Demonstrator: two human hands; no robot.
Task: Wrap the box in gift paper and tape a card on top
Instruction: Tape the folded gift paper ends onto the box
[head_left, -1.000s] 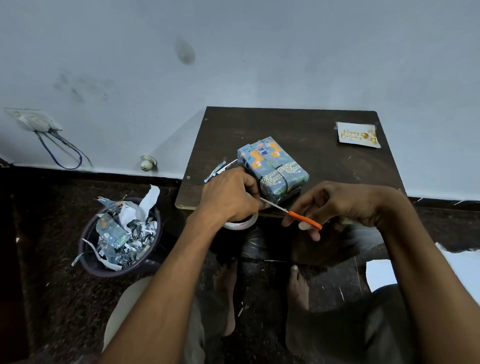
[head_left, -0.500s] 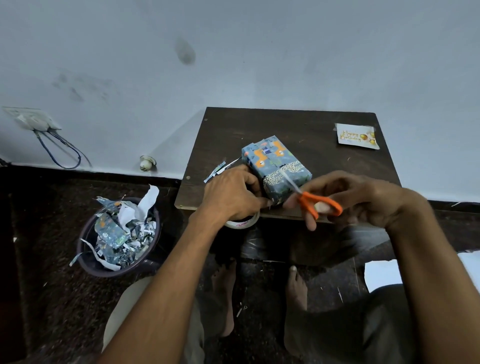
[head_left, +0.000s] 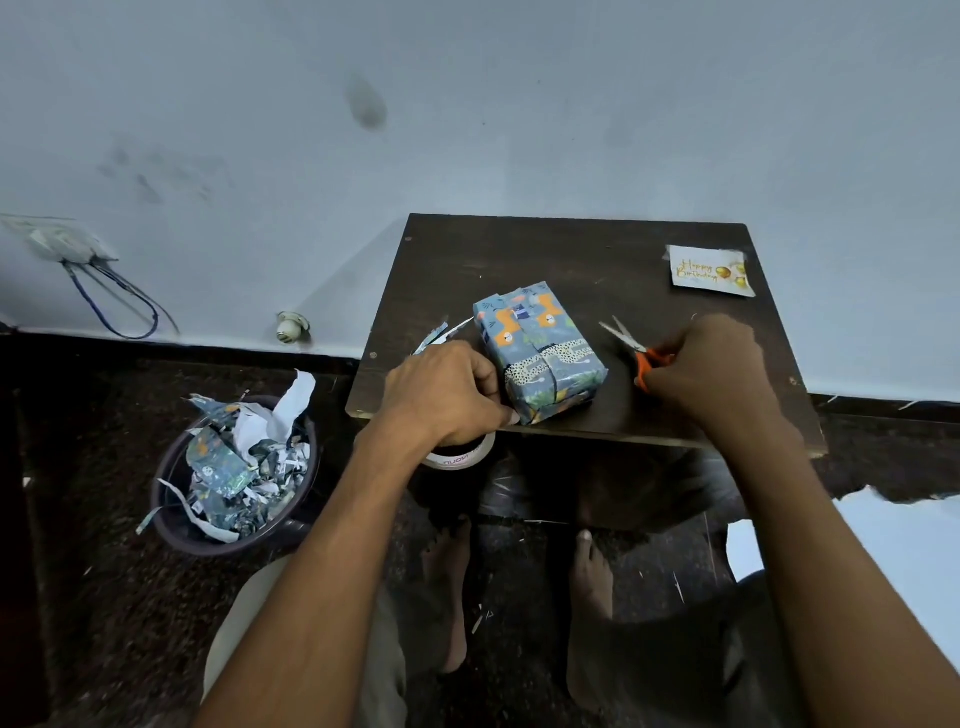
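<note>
The box (head_left: 540, 353), wrapped in blue animal-print paper, lies in the middle of the small dark table (head_left: 571, 254). My left hand (head_left: 447, 395) grips a white tape roll (head_left: 460, 457) at the table's front edge, just left of the box, with the fingertips close to the box's near corner. My right hand (head_left: 711, 374) holds the orange-handled scissors (head_left: 636, 351) to the right of the box, blades pointing up and left, low over the tabletop. A white "Happy Birthday" card (head_left: 709, 271) lies at the table's far right corner.
A round bin (head_left: 171, 499) full of paper scraps stands on the dark floor to the left. Paper strips (head_left: 434, 335) lie on the table left of the box. Sheets of white paper (head_left: 904, 540) lie on the floor at right. My bare feet are under the table.
My right hand has carried the scissors from in front of the box, near my left hand, out to the right and down toward the tabletop. My left hand stays on the tape roll.
</note>
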